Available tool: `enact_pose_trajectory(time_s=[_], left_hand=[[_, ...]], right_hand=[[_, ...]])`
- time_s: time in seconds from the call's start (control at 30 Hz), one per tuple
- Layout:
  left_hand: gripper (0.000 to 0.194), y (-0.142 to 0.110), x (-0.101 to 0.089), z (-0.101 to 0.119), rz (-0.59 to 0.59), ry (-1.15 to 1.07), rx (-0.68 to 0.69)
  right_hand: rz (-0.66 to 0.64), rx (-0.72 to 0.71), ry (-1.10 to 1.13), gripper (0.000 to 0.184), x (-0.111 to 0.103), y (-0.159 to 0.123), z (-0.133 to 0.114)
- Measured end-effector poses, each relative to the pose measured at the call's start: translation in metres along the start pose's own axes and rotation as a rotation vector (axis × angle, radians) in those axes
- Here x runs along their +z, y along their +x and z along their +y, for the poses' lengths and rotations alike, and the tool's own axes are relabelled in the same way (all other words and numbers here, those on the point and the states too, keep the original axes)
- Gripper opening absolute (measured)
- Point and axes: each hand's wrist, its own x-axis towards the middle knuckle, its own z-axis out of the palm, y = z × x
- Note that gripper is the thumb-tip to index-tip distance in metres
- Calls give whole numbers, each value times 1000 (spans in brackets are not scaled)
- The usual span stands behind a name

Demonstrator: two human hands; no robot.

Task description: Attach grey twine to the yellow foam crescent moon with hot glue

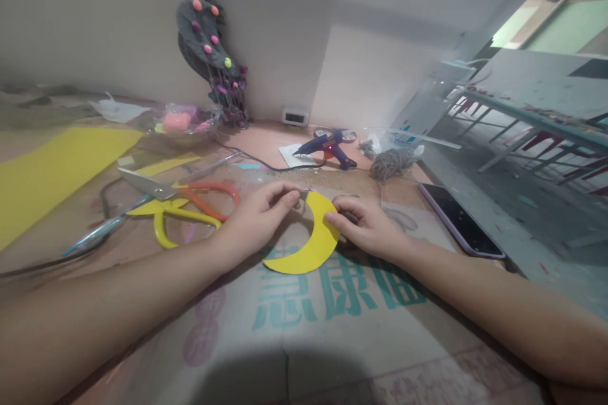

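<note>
A flat yellow crescent moon cutout [319,243] is held above the printed cardboard. My right hand [363,221] pinches its outer edge between thumb and fingers. At the upper tip is my left hand [273,202], thumb and fingers pressed together. A small greyish bit shows between the left fingertips and the tip, too small to name. Left of that hand lie scissors [190,199] with one orange and one yellow handle, blades apart. Beyond the hands, a blue hot glue gun [330,149] with a red light rests by a white paper piece [297,155].
A grey yarn ball [392,163] and a phone [460,218] lie to the right. Yellow sheet [61,168] covers the far left, near a plastic bag of coloured pieces [183,120]. A grey crescent with pompoms [202,38] leans against the wall. The table's right edge drops beside the phone.
</note>
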Motion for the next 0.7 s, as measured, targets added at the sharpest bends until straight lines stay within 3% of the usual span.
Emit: enact_pose_trajectory(time_s=[0.7], left_hand=[[24,0,0,8,-23,51,-26]], right_hand=[[35,-15,4,32,-1,0,-1]])
